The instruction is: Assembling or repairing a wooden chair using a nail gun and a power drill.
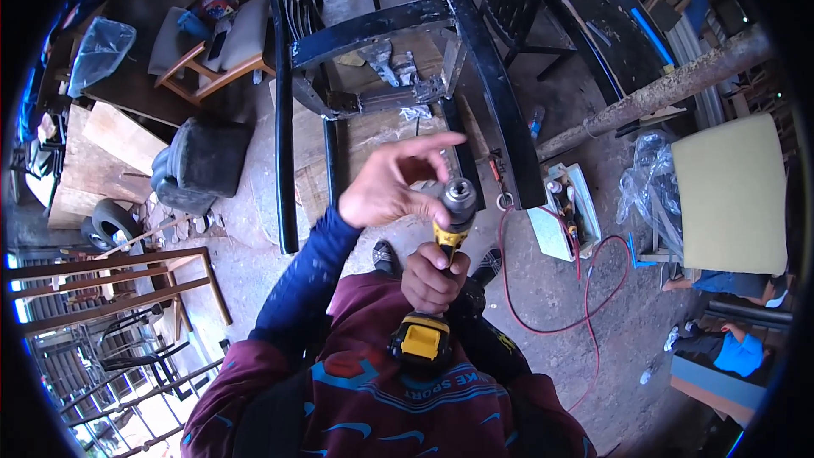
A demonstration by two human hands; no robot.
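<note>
My right hand point(433, 278) is wrapped round the grip of a yellow and black cordless drill point(449, 237), held upright before my chest with its battery toward me. No bit can be made out in the chuck. Just left of the chuck, my left hand point(381, 180) is open, index finger stretched out and thumb close to the drill's nose; whether the thumb touches it I cannot tell. Beyond both hands stands a glossy black wooden chair frame point(373, 32), its legs pointing toward me. A scraper-like tool point(381, 64) shows within the frame.
Right of the frame, a white open box point(549, 233) holds tools, and a red cable point(543, 328) loops over the floor. A cream padded panel point(731, 195) stands farther right. A dark armchair point(208, 161) and a wooden frame point(119, 276) are at left. A person in blue point(739, 352) is at lower right.
</note>
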